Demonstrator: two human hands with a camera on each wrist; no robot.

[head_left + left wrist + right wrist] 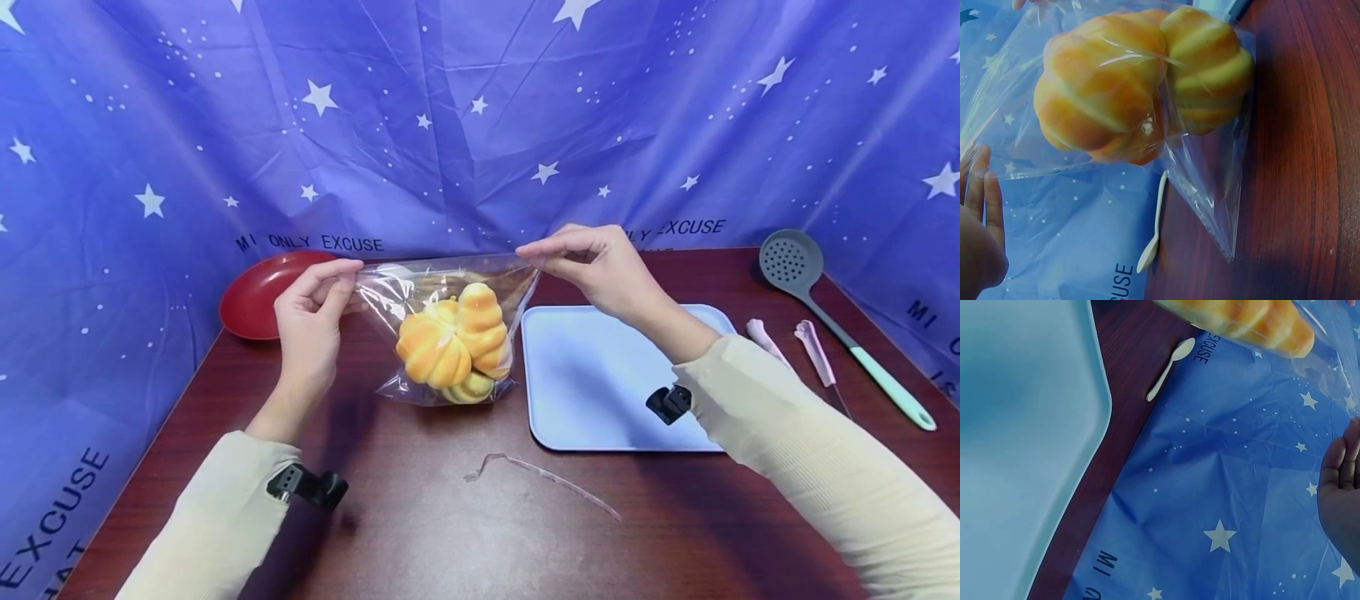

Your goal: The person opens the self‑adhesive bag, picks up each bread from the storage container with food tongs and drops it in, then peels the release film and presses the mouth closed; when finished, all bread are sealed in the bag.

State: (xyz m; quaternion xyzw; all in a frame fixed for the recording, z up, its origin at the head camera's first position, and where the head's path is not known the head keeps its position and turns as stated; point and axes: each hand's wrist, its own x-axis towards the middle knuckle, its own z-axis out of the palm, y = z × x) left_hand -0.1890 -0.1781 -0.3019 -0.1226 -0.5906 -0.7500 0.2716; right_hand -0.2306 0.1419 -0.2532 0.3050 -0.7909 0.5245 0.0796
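Observation:
A clear plastic bag (382,292) hangs between both hands, its top edge stretched taut. Several golden bread rolls (435,346) lie bunched inside it; the left wrist view shows these rolls (1104,81) up close through the film. My left hand (311,321) pinches the bag's upper left corner between thumb and fingers. At the upper right corner, my right hand (596,267) pinches the film the same way. In the right wrist view, part of a long ridged roll (1247,322) shows above and left of the right hand (1341,487).
Right of the bag lies a light blue tray (600,400). A red plate (255,296) stands back left. A twisted clear strip (555,477) lies in front. Far right are a slotted skimmer (791,258) and two pink-handled utensils (816,354). A pale spoon (1172,365) lies behind the bag.

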